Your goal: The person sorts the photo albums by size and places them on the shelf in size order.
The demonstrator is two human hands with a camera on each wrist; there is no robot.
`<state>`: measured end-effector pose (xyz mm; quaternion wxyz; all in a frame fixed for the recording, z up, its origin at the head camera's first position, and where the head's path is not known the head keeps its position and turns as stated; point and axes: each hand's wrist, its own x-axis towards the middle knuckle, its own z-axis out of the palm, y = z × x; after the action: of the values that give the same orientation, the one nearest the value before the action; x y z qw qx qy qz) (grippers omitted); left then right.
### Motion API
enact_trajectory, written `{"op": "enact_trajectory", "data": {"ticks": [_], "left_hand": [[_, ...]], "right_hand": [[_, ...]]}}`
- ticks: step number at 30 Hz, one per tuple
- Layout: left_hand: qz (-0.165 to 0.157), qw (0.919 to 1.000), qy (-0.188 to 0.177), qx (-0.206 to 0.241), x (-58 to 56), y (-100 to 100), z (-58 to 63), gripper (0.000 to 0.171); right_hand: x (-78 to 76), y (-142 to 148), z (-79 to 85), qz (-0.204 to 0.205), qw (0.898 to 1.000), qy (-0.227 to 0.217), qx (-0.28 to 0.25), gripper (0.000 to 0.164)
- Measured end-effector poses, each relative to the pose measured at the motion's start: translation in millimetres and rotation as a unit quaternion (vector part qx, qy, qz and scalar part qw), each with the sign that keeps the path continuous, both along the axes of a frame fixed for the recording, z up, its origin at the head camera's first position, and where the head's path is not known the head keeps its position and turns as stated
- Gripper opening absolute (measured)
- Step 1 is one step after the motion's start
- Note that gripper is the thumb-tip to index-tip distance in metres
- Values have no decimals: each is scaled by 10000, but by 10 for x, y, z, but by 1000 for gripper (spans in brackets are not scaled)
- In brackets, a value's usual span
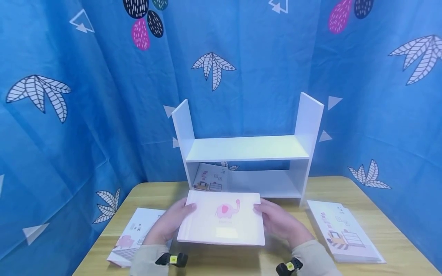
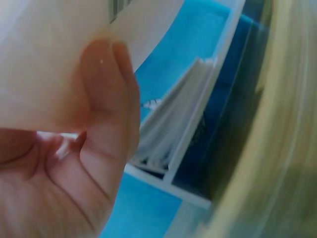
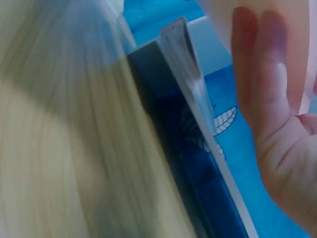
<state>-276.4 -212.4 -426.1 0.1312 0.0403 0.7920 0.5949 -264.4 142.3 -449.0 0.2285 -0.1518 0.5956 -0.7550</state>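
A pale booklet (image 1: 221,230) with a pink elephant on its cover is held level above the table by both hands. At its left edge my left hand (image 1: 174,220) grips it, thumb on top and fingers beneath. My right hand (image 1: 277,220) grips the opposite edge the same way. From below, the left wrist view shows my left fingers (image 2: 106,79) against the booklet's underside, near a partly visible barcode. In the right wrist view my right fingers (image 3: 270,54) also press its underside.
Behind the booklet stands a white two-tier shelf (image 1: 246,149), with several booklets (image 1: 210,176) leaning in its lower left. On the wooden table (image 1: 235,260) lie more booklets at the left (image 1: 127,239) and a stack (image 1: 345,234) at the right. A blue patterned curtain (image 1: 262,69) hangs behind.
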Motion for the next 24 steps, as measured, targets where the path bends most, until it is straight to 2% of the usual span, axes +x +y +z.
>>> {"op": "enact_trajectory", "data": {"ticks": [4, 6, 11, 13, 17, 19, 24], "left_hand": [[195, 9985, -89, 511, 31, 72, 46, 75], [237, 9963, -124, 818, 52, 109, 64, 75], [302, 9906, -73, 1331, 113, 206, 115, 76], [249, 9889, 17, 1468, 140, 241, 149, 75], [-9, 9845, 156, 1750, 202, 300, 236, 71], [-114, 9832, 201, 1813, 229, 337, 274, 68], [-219, 9825, 583, 1756, 283, 475, 355, 61]], "right_hand": [[44, -12, 93, 255, 9991, 58, -335, 71], [60, -22, 147, 236, 9988, 176, -395, 70], [85, -14, 261, -458, 9977, 345, -357, 70], [85, 5, 289, -658, 9964, 374, -380, 69], [82, 69, 345, -754, 9943, 582, -488, 65], [88, 110, 393, -742, 9937, 679, -502, 63], [138, 233, 591, -698, 9930, 833, -462, 62]]}}
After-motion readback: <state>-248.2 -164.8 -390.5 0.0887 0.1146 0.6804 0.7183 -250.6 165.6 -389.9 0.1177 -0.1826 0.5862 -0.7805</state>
